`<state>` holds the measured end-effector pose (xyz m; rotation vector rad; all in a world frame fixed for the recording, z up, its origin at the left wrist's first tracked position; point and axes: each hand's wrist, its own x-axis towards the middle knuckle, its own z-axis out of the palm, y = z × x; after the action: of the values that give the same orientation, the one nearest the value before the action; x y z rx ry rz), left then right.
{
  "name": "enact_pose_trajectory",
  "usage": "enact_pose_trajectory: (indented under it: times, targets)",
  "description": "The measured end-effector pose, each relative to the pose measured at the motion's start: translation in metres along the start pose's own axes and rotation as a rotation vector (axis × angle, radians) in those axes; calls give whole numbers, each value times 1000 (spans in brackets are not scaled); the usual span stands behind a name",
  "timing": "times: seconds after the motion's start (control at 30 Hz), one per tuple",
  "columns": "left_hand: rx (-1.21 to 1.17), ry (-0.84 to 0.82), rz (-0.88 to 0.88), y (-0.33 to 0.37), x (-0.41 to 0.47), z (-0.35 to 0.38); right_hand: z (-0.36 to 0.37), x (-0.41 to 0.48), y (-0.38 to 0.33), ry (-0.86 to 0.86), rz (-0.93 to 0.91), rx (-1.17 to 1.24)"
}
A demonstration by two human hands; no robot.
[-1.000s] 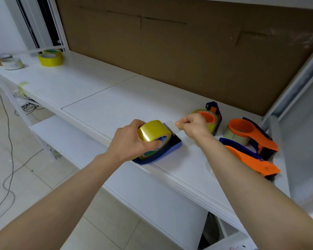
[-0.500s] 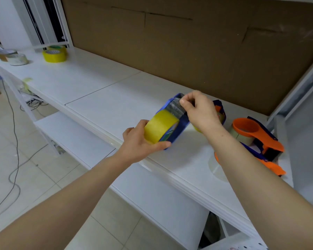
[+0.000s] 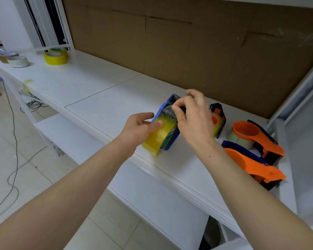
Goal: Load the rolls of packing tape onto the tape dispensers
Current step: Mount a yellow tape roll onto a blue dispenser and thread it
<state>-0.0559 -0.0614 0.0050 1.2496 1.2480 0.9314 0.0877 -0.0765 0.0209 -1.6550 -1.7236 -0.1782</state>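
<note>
The right hand pinches the clear loose tape end. The left hand, fingers straight, steadies the shiny yellow tape roll, already sitting in the blue plastic dispenser on the white shelf (I think threading is what's left). Spare yellow rolls wait far off.

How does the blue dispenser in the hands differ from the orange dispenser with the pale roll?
The blue dispenser stands tilted on edge, left hand on its yellow roll, right hand pinching the tape; the orange dispenser lies untouched on the shelf. It carries a pale roll, not a yellow one. Both are loaded.
</note>
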Motion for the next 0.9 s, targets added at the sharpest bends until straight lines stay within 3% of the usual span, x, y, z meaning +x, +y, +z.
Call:
enact_pose_trajectory:
  times: [0.1, 0.2, 0.43, 0.63, 0.77, 0.9]
  targets:
    - [-13, 34, 64, -7, -5, 6, 4, -13, 0, 123, -89, -139]
    - [-9, 72, 119, -16, -6, 12, 6, -27, -1, 116, -94, -179]
    - [-41, 143, 95, -20, -8, 24, 7, -48, -4, 96, -83, -67]
    - [-185, 143, -93, -18, -1, 21, 7, -53, 1, -1, -7, 45]
    - [-166, 73, -12, -16, -3, 21, 1, -45, 3, -23, 53, 130]
    - [-209, 165, -9, -15, -4, 27, -3, -43, 2, -20, 60, 115]
